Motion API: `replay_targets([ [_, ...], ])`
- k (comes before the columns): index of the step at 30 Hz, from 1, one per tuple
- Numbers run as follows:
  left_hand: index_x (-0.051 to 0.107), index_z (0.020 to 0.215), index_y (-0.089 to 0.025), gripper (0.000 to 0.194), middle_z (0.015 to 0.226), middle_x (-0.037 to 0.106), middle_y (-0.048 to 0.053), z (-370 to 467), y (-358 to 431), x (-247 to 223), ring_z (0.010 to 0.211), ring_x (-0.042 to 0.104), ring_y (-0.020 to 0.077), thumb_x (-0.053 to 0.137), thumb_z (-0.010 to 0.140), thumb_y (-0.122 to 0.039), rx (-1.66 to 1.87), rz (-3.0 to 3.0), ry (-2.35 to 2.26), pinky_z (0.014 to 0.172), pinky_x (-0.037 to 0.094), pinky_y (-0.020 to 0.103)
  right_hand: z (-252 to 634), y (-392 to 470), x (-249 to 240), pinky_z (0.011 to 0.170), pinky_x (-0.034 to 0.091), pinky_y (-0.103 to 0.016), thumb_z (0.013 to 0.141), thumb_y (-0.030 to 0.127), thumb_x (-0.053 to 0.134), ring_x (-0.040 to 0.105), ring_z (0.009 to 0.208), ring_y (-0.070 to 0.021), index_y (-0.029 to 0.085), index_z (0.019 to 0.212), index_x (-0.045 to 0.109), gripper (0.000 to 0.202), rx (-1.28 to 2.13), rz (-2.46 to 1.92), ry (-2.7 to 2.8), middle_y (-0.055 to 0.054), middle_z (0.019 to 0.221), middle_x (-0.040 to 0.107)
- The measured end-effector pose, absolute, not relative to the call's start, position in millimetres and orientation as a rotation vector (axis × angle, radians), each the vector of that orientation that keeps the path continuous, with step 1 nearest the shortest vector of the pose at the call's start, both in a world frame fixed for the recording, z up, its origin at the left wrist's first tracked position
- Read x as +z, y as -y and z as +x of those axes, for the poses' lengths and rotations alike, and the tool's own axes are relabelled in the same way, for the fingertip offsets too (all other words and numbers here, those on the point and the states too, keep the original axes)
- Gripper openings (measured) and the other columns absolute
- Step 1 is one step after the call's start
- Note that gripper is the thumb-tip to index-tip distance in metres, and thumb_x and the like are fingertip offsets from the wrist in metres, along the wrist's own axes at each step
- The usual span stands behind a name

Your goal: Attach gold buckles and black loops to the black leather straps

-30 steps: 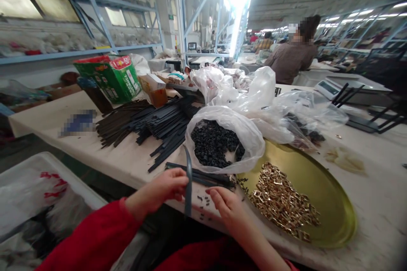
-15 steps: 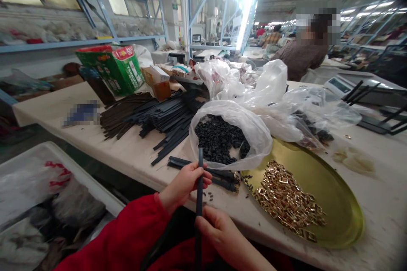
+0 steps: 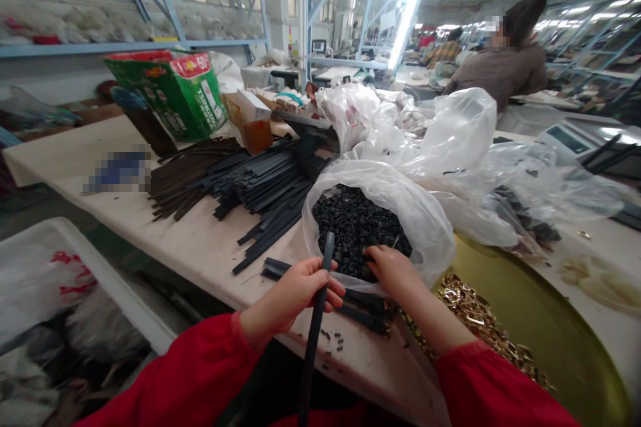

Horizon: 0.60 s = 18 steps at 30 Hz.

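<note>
My left hand [image 3: 300, 290] is closed round a long black strap [image 3: 316, 327], whose upper end sticks up past the fingers while the rest hangs down toward my lap. My right hand [image 3: 393, 270] reaches into an open white plastic bag [image 3: 425, 233] full of small black loops [image 3: 350, 217]. Its fingers are bent together at the surface of the loops; what they pinch, if anything, is hidden. Below the bag's front rim lie several black straps [image 3: 368, 310] with gold buckles at their ends. Beneath my right forearm, gold buckles [image 3: 468, 307] are heaped on a gold tray [image 3: 575, 347].
Piles of dark straps [image 3: 265, 177] lie left of the bag. Behind them stand a green carton [image 3: 170, 97] and a small open box [image 3: 253, 120]. More plastic bags [image 3: 451, 127] fill the back. A white bin [image 3: 85, 247] is at lower left. A person [image 3: 501, 67] sits beyond the table.
My right hand has let go of the strap and moved up and right into the bag of loops. My left hand keeps the strap, now tilted. The view has shifted slightly.
</note>
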State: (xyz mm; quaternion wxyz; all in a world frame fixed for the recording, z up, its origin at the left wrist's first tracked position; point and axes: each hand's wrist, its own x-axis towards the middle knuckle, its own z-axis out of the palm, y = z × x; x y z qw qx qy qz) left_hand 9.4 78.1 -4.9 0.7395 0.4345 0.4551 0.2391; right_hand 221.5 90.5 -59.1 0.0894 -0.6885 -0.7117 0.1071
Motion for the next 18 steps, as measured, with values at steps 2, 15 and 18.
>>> replay_targets([
  [2, 0.049, 0.099, -0.013, 0.026, 0.075, 0.063, 0.003, 10, -85, 3, 0.055, 0.059, 0.0096, 0.042, 0.074, -0.011, 0.551, 0.994, -1.023, 0.048, 0.045, 0.018, 226, -91, -59, 0.066, 0.038, -0.029, 0.078, 0.015, 0.053, 0.060, 0.082, -0.0247, 0.018, 0.091, 0.064, 0.018, 0.311, -2.076, 2.081, -0.011, 0.086, 0.066],
  [15, 0.046, 0.087, -0.016, 0.018, 0.054, 0.051, -0.006, 13, -67, 2, 0.034, 0.040, 0.0050, 0.035, 0.083, -0.029, 0.371, 1.394, -0.913, 0.032, 0.028, 0.014, 226, -72, -45, 0.075, 0.045, -0.033, 0.077, 0.023, 0.049, 0.061, 0.083, -0.0202, 0.015, 0.106, 0.058, 0.032, 0.574, -1.792, 1.499, -0.010, 0.093, 0.067],
  [18, 0.049, 0.089, -0.016, 0.017, 0.059, 0.054, -0.004, 17, -53, 3, 0.037, 0.041, 0.0049, 0.037, 0.081, -0.025, 0.401, 1.483, -0.911, 0.034, 0.030, 0.014, 215, -49, -34, 0.070, 0.050, -0.030, 0.081, 0.034, 0.046, 0.064, 0.077, -0.0169, 0.014, 0.111, 0.056, 0.038, 0.794, -1.635, 1.345, -0.009, 0.092, 0.069],
])
